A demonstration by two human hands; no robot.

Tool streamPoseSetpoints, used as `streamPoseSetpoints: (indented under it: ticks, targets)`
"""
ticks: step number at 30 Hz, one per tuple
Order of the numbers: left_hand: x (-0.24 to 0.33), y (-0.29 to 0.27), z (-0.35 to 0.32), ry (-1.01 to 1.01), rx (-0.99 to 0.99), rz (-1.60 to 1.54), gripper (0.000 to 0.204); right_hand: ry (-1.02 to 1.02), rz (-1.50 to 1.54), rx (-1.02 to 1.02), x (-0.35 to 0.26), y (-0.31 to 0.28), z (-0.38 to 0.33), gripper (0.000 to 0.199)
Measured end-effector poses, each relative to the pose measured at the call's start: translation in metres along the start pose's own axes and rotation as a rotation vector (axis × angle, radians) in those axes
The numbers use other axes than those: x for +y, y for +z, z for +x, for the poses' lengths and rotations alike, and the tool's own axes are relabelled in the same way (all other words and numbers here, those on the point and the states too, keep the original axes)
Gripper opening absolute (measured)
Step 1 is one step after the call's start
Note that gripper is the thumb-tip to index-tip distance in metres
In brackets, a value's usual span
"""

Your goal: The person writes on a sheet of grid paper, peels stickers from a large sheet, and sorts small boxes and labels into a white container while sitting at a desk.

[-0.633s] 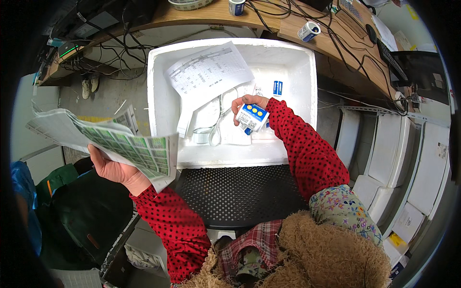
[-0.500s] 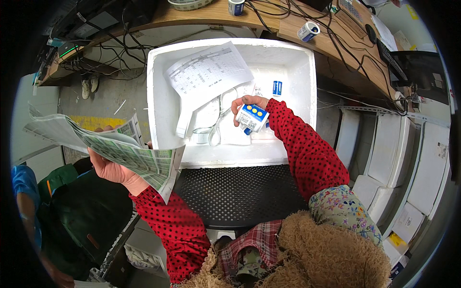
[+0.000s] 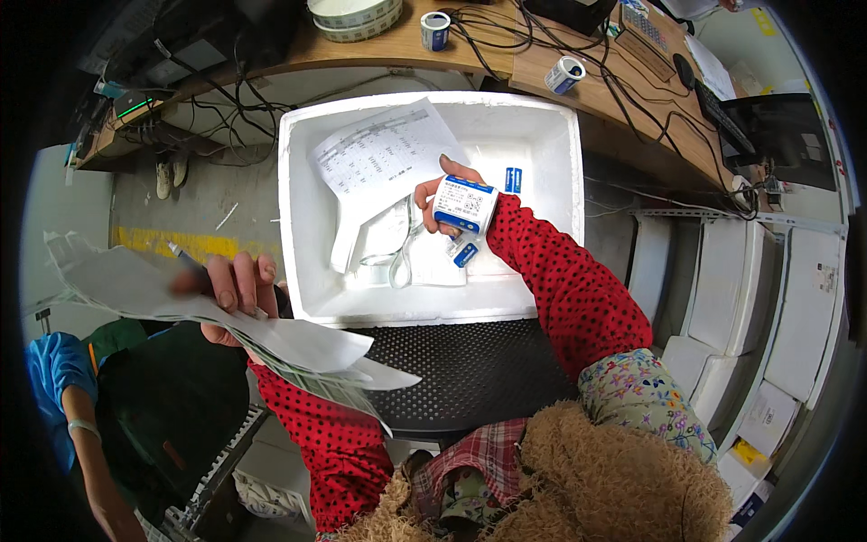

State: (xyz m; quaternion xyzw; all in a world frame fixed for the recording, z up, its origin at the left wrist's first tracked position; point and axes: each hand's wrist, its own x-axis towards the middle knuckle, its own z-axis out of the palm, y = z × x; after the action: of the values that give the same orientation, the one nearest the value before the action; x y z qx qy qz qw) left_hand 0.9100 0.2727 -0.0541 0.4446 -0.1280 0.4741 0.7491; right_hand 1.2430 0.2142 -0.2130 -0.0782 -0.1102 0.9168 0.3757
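My left hand (image 3: 242,294) is closed on a sheaf of printed papers (image 3: 298,343), white on top with green print beneath. A slim dark stick with a pale tip, perhaps a pen (image 3: 183,256), juts out beyond its fingers. Over the white foam box (image 3: 424,312), my right hand (image 3: 432,203) grips a blue-and-white label roll (image 3: 465,204). Below that roll, a small blue-and-white label (image 3: 464,255) lies in the box, and another blue label (image 3: 513,180) rests toward its right side. A printed sheet (image 3: 384,154) and a looped pale strip (image 3: 399,269) are also inside.
The box sits against a black perforated seat (image 3: 433,370). Behind it, a wooden desk (image 3: 488,59) carries label rolls, cables and a keypad. White foam boxes (image 3: 718,280) are stacked at right. At left are a dark green bag (image 3: 172,388) and another person's arm (image 3: 99,452).
The papers in my left hand have tipped over, now showing white sides, and the hand has turned. My right hand has rotated the label roll and shifted slightly left.
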Motion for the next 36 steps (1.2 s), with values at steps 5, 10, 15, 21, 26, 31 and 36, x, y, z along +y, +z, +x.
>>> streamPoseSetpoints:
  ticks: [5, 10, 15, 21, 26, 31, 36]
  targets:
    - [-0.001, 0.011, 0.008, -0.026, 0.017, -0.02, 0.042, 0.005, 0.012, -0.029, -0.004, 0.0, -0.002, 0.073]
    - [0.001, 0.015, 0.007, -0.006, 0.046, -0.008, 0.037, 0.007, -0.112, 0.14, 0.0, 0.01, -0.006, 0.073]
    - [0.009, -0.01, -0.004, 0.048, 0.107, -0.074, 0.037, 0.119, -0.304, 0.556, 0.016, -0.01, -0.024, 0.058]
    - [0.013, -0.002, 0.003, 0.016, 0.14, -0.065, 0.03, 0.242, -0.618, 0.957, 0.075, -0.066, -0.017, 0.058]
    - [0.014, -0.007, 0.0, 0.033, 0.127, -0.054, 0.03, 0.345, -1.037, 1.011, 0.083, -0.072, -0.007, 0.078]
    - [0.015, -0.011, -0.004, 0.037, 0.145, -0.047, 0.031, 0.008, -1.341, 1.095, 0.098, -0.071, -0.002, 0.073]
    - [0.019, -0.005, -0.011, 0.041, 0.176, -0.035, 0.033, -0.341, -1.871, 0.906, 0.133, -0.118, 0.011, 0.065]
